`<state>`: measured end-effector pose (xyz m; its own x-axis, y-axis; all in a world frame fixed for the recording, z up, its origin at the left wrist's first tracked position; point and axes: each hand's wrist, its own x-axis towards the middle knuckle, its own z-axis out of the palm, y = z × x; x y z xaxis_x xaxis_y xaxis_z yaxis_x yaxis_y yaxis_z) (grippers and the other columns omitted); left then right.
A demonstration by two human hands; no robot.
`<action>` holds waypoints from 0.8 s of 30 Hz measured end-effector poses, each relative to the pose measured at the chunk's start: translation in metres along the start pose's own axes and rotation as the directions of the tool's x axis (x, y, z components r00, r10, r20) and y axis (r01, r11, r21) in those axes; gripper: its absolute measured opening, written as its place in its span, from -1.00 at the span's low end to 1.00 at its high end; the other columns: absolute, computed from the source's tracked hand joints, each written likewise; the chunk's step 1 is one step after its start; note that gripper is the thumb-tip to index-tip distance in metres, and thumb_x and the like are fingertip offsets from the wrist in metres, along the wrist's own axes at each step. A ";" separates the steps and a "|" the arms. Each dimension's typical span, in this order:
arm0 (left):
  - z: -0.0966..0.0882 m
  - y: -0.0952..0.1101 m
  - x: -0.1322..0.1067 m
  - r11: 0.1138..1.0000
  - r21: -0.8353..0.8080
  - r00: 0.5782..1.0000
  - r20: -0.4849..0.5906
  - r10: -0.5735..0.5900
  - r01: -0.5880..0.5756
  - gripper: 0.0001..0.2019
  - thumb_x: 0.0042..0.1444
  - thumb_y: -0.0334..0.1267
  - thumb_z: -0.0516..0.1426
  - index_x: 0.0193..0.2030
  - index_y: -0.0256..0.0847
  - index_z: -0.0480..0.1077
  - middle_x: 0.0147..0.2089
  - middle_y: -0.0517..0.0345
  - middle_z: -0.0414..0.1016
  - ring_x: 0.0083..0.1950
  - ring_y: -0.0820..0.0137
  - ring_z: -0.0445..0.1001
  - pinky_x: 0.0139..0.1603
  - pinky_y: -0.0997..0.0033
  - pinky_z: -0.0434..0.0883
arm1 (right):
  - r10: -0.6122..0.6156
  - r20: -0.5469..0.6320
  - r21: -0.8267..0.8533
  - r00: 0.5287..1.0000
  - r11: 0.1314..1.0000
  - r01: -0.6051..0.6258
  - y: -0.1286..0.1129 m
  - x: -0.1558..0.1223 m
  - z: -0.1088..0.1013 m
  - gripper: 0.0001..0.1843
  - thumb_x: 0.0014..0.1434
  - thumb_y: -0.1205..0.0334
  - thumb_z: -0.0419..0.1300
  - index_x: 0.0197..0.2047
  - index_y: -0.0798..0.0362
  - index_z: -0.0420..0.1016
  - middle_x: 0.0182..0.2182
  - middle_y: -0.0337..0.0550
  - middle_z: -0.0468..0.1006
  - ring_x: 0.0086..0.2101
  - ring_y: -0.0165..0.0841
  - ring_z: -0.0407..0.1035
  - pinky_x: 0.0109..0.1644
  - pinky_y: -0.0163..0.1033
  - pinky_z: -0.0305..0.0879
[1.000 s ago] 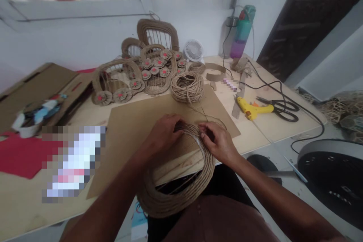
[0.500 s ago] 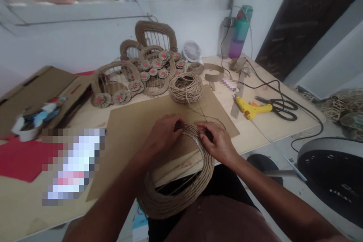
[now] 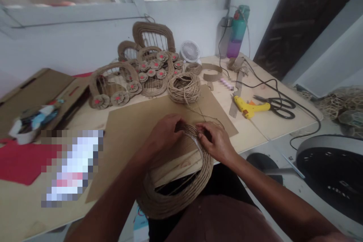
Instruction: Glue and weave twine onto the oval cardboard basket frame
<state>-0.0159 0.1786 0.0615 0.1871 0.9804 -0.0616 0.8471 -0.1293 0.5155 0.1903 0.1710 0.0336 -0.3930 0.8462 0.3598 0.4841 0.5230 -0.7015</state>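
Both hands hold a frame wrapped in rows of brown twine (image 3: 202, 174), which leans from the table edge toward my lap. My left hand (image 3: 169, 130) is closed on its far rim, fingers curled over the twine. A short way to the right, my right hand (image 3: 214, 138) pinches the same rim between thumb and fingers. White strips show along the inner edge near the right hand. From a twine ball (image 3: 184, 88) behind the hands, a loose strand runs across a brown cardboard sheet (image 3: 133, 132) toward the right hand.
A yellow glue gun (image 3: 251, 106) and black scissors (image 3: 279, 106) lie on the right, with a cable trailing off the table. Twine frames with flowers (image 3: 119, 98) stand at the back beside a small white fan (image 3: 190, 51). A blurred-out object (image 3: 75, 166) lies at left.
The view has shifted slightly. Both hands keep almost the same hold on the twine-wrapped frame, with hardly any finger movement.
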 end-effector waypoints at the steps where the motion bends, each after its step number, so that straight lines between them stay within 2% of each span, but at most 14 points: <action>1: 0.001 0.001 0.000 1.000 0.010 1.000 -0.002 0.008 -0.008 -0.80 -0.01 -0.35 0.12 -0.20 -0.19 0.42 -0.16 0.06 0.51 -0.10 0.25 0.45 -0.03 0.21 0.39 | -0.002 -0.004 0.002 1.000 1.000 0.002 0.000 0.000 0.000 -0.73 0.20 0.30 0.11 -0.04 0.04 0.51 -0.15 -0.08 0.62 -0.11 -0.21 0.45 0.00 -0.06 0.30; 8: -0.003 0.010 0.001 0.999 0.051 1.000 0.015 0.003 -0.004 -0.84 -0.01 -0.40 0.10 -0.25 -0.20 0.40 -0.23 0.06 0.50 -0.13 0.23 0.42 -0.07 0.20 0.37 | 0.007 0.003 -0.011 1.000 1.000 -0.007 -0.001 0.001 0.000 -0.74 0.20 0.30 0.12 -0.06 0.04 0.51 -0.17 -0.07 0.62 -0.14 -0.22 0.45 -0.03 -0.07 0.31; 13: -0.001 0.006 0.004 0.999 0.039 1.000 0.021 0.002 -0.003 -0.83 -0.02 -0.39 0.11 -0.24 -0.21 0.41 -0.21 0.07 0.51 -0.14 0.25 0.44 -0.08 0.23 0.38 | -0.007 -0.015 0.036 1.000 0.999 0.007 0.000 -0.003 -0.002 -0.72 0.20 0.31 0.10 -0.04 0.03 0.50 -0.15 -0.06 0.61 -0.13 -0.23 0.45 -0.02 -0.08 0.33; 18: 0.000 0.003 0.007 1.000 0.009 1.000 0.016 -0.001 0.001 -0.82 -0.02 -0.33 0.15 -0.22 -0.20 0.42 -0.17 0.07 0.52 -0.11 0.25 0.45 -0.08 0.26 0.39 | -0.069 0.008 -0.120 0.998 0.990 0.069 0.003 -0.012 -0.012 -0.72 0.22 0.32 0.09 -0.02 0.04 0.49 -0.12 -0.03 0.59 -0.10 -0.19 0.42 0.00 -0.05 0.27; 21: -0.001 0.009 0.005 1.000 0.023 1.000 0.021 0.010 -0.011 -0.84 -0.01 -0.35 0.13 -0.24 -0.22 0.42 -0.19 0.05 0.52 -0.13 0.24 0.44 -0.08 0.24 0.38 | -0.099 0.035 -0.203 0.994 0.974 0.104 0.003 -0.016 -0.018 -0.74 0.24 0.31 0.09 -0.02 0.05 0.48 -0.16 -0.01 0.59 -0.13 -0.18 0.41 -0.04 -0.05 0.23; 24: -0.002 0.012 0.004 0.999 0.037 1.000 0.020 0.014 -0.015 -0.84 -0.01 -0.38 0.11 -0.25 -0.22 0.42 -0.20 0.04 0.52 -0.14 0.24 0.44 -0.07 0.22 0.37 | -0.114 0.068 -0.244 0.991 0.961 0.128 0.000 -0.019 -0.020 -0.81 0.23 0.32 0.12 -0.11 0.05 0.49 -0.26 -0.05 0.58 -0.21 -0.20 0.39 -0.08 -0.08 0.18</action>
<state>-0.0054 0.1813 0.0690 0.2090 0.9753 -0.0716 0.8621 -0.1492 0.4842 0.2133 0.1574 0.0391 -0.4981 0.7720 0.3948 0.6059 0.6356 -0.4785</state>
